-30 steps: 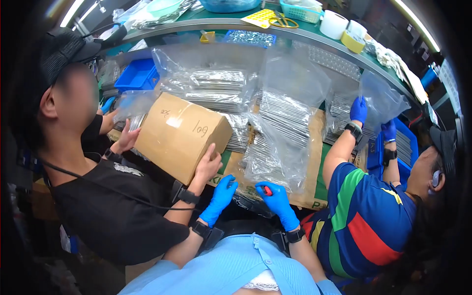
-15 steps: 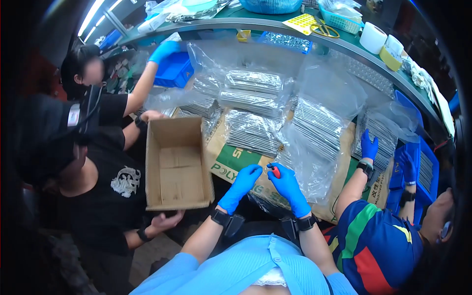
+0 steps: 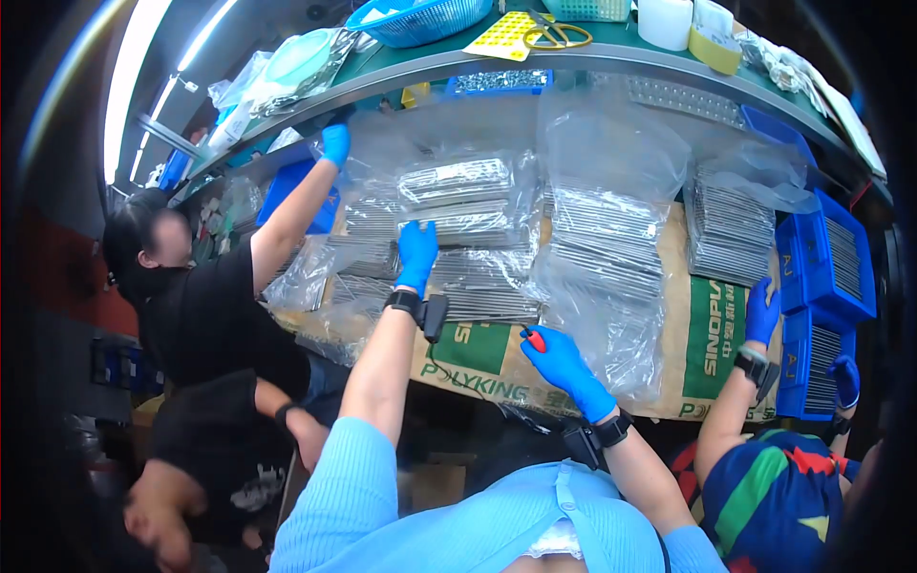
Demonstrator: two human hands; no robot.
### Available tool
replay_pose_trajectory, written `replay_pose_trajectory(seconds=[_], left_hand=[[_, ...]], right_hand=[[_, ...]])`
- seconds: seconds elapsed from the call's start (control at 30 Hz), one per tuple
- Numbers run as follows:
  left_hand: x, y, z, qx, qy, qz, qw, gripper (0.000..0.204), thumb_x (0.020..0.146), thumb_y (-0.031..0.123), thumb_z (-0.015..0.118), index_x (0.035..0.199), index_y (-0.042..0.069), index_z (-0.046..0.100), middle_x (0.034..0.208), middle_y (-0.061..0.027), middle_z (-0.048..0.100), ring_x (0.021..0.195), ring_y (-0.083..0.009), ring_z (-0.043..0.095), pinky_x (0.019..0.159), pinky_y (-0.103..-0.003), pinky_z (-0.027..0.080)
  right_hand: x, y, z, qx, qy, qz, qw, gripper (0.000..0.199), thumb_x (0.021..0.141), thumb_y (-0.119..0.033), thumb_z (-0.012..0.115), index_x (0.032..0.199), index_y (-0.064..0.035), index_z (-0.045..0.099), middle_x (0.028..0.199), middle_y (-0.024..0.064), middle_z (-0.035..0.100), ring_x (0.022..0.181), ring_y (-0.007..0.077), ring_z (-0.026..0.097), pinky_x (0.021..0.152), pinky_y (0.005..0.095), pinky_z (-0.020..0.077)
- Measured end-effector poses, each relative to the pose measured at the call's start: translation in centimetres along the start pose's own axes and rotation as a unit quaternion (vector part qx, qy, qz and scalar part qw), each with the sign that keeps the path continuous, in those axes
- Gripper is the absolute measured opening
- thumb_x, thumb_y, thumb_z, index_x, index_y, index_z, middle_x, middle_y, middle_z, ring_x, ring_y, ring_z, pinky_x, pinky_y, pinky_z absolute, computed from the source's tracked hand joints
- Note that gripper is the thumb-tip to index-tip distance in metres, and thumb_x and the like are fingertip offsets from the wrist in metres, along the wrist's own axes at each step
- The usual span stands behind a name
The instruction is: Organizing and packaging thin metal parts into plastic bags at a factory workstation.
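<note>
My left hand (image 3: 417,254), in a blue glove, reaches over a plastic-wrapped bundle of thin metal rods (image 3: 476,222). Its fingers are stretched out and rest on or just above the wrap; contact is hard to tell. In my right hand (image 3: 573,374), also gloved in blue, is a small red-handled tool (image 3: 536,340) with a dark tip; the fist hides most of it. Close beyond that hand lies a bagged stack of rods (image 3: 604,244). Another bundle (image 3: 482,291) lies just right of my left wrist.
Printed brown sacks (image 3: 721,382) cover the bench. At right, a co-worker's gloved hand (image 3: 761,313) is beside blue bins (image 3: 807,368) holding rods. A co-worker at left reaches past a blue tray (image 3: 298,199). A shelf (image 3: 411,65) with scissors (image 3: 557,36) and tape rolls crosses the back.
My left hand has moved away from my right, forward and left onto the rod bundles. The cardboard box at left has dropped mostly out of sight as the person holding it bent down.
</note>
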State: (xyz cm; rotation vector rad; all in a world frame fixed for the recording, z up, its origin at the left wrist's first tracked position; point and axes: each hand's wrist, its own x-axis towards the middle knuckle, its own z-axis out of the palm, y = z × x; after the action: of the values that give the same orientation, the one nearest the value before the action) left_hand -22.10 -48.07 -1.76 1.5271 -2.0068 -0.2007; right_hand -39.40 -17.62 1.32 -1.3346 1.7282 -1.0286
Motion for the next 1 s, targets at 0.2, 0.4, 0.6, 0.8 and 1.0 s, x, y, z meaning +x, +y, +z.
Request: replay_pose_trajectory(seconds=[0.2, 0.4, 0.6, 0.8, 1.0], left_hand=[[4.2, -10.3, -0.5, -0.023, -0.007, -0.129, 0.991, 0.053, 0.08, 0.038, 0.056, 0.103, -0.009, 0.052, 0.101, -0.0282, 0.056, 0.089, -0.0362, 0.056, 0.075, -0.043, 0.043], [7.0, -8.5, -1.5, -0.359, -0.273, -0.304, 0.839, 0.054, 0.074, 0.038, 0.062, 0.1, -0.009, 0.056, 0.089, -0.0172, 0.061, 0.078, -0.0221, 0.056, 0.069, -0.035, 0.044], [7.0, -8.2, -0.9, -0.414, -0.224, -0.303, 0.829, 0.052, 0.077, 0.038, 0.061, 0.099, -0.008, 0.057, 0.088, -0.0135, 0.06, 0.078, -0.0215, 0.056, 0.069, -0.035, 0.044], [6.1, -11.1, 1.5, -0.334, -0.149, -0.211, 0.906, 0.045, 0.08, 0.034, 0.06, 0.098, -0.008, 0.057, 0.086, -0.0138, 0.06, 0.077, -0.0198, 0.053, 0.067, -0.033, 0.044], [-5.8, -15.2, 0.1, -0.274, -0.1, -0.128, 0.948, 0.028, 0.082, 0.027, 0.058, 0.092, 0.001, 0.059, 0.076, -0.0093, 0.057, 0.066, -0.0176, 0.048, 0.064, -0.033, 0.042]], right_hand=[[9.9, -1.1, 3.9, -0.02, 0.117, 0.022, 0.993, 0.03, 0.08, -0.026, 0.058, 0.1, -0.0033, 0.058, 0.09, 0.0213, 0.059, 0.086, 0.037, 0.057, 0.072, 0.0401, 0.0454], [24.6, 3.5, 3.3, -0.136, 0.262, -0.001, 0.955, 0.026, 0.079, -0.024, 0.06, 0.083, 0.0011, 0.056, 0.075, 0.0179, 0.06, 0.069, 0.0336, 0.058, 0.059, 0.0412, 0.0443], [28.0, 2.7, 2.5, 0.061, 0.111, 0.203, 0.971, 0.018, 0.077, -0.018, 0.062, 0.072, -0.0024, 0.053, 0.053, 0.0025, 0.047, 0.044, 0.0134, 0.045, 0.041, 0.0306, 0.0383], [26.2, 3.3, 3.8, 0.071, 0.152, 0.128, 0.977, 0.018, 0.076, -0.017, 0.063, 0.07, -0.0042, 0.052, 0.055, 0.0012, 0.048, 0.046, 0.012, 0.045, 0.042, 0.0275, 0.037], [14.3, 5.0, 7.8, 0.215, 0.17, 0.173, 0.946, 0.011, 0.08, -0.015, 0.06, 0.082, -0.0049, 0.056, 0.066, 0.002, 0.055, 0.056, 0.0113, 0.051, 0.049, 0.025, 0.0409]])
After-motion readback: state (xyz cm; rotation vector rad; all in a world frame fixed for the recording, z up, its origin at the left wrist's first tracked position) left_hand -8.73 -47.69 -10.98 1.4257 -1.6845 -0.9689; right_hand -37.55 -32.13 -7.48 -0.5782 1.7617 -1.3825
